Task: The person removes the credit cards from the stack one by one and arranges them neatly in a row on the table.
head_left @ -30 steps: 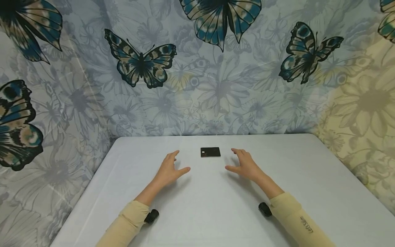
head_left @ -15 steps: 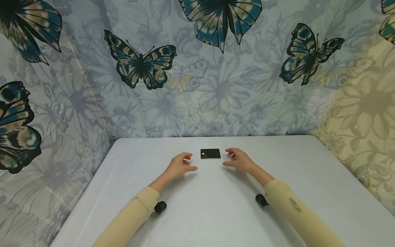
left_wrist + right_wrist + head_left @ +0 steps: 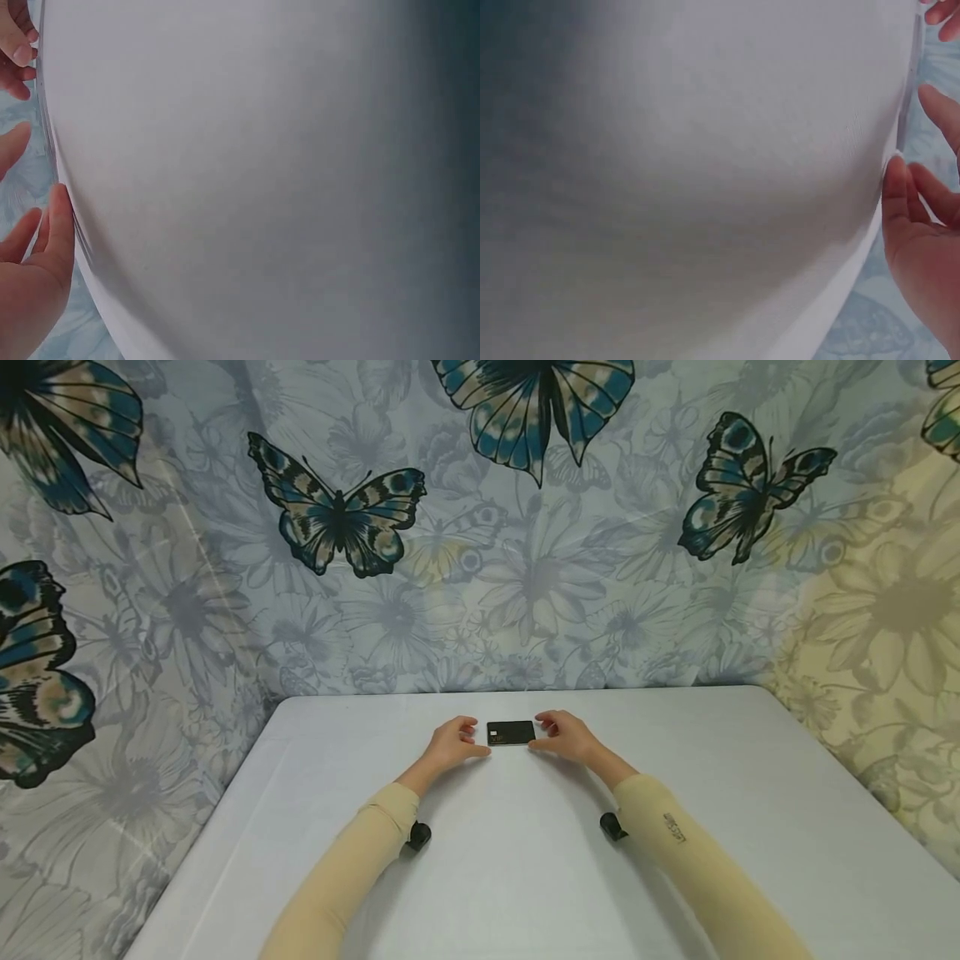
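Observation:
A black card [image 3: 512, 733] with a small pale chip and gold "VIP" lettering lies flat toward the far side of the white table. My left hand [image 3: 448, 747] is at its left end, fingers loosely bent and thumb tip near the near-left corner. On the other side, my right hand [image 3: 572, 740] has its thumb tip right at the near-right corner, with the fingertips by the far-right one. Thumb and fingers are spread apart on the left hand [image 3: 34, 300] in the left wrist view and on the right hand [image 3: 930, 255] in the right wrist view.
The white table [image 3: 495, 877] has rounded far corners. Behind it hangs a flower-patterned cloth [image 3: 540, 585] with butterflies, which also runs along the left and right sides. Black wrist cameras, one left [image 3: 419, 836] and one right [image 3: 612, 826], sit below the yellow sleeves.
Both hands have moved forward and inward, from well apart to either end of the card, and their fingers have become more bent. The card has stayed where it was.

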`<action>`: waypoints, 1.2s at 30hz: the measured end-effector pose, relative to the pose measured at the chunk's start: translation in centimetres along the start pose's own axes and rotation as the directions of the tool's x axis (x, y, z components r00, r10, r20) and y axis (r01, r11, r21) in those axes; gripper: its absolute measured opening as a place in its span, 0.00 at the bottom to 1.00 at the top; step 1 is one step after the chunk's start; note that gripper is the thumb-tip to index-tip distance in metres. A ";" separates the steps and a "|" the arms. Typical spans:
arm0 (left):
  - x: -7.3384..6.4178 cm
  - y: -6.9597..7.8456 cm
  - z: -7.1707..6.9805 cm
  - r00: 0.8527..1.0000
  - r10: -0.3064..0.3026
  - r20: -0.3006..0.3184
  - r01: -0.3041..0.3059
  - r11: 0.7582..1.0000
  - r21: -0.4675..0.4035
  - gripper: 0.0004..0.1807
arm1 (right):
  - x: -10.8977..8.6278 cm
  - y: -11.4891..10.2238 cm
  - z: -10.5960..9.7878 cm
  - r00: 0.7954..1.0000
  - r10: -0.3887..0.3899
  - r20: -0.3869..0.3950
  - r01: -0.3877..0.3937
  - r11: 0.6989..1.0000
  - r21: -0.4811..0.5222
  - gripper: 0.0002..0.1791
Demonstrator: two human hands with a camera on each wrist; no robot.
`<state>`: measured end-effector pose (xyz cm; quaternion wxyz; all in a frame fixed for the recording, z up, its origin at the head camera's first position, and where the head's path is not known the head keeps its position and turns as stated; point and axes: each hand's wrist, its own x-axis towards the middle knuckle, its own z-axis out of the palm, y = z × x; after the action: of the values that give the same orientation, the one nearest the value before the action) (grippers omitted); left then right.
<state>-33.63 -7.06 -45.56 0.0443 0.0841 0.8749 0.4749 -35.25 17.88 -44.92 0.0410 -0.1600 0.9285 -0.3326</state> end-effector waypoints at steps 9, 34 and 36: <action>1.2 0.5 0.8 0.998 0.026 0.050 -0.032 0.991 0.131 0.33 | 0.9 0.2 0.4 0.998 0.027 0.049 -0.026 0.999 -0.032 0.34; 2.6 0.2 0.9 0.991 0.102 0.092 -0.121 0.965 0.234 0.30 | 1.0 0.5 0.1 0.992 -0.123 0.039 0.126 0.989 -0.082 0.31; 2.7 0.3 0.7 0.989 0.112 0.094 -0.131 0.964 0.230 0.31 | 1.1 0.7 0.0 0.988 -0.153 0.020 0.154 0.986 -0.061 0.31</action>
<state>-36.10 -5.80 -45.71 0.0396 0.1615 0.9157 0.3659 -36.46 18.08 -45.33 0.0175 -0.2346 0.9231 -0.3043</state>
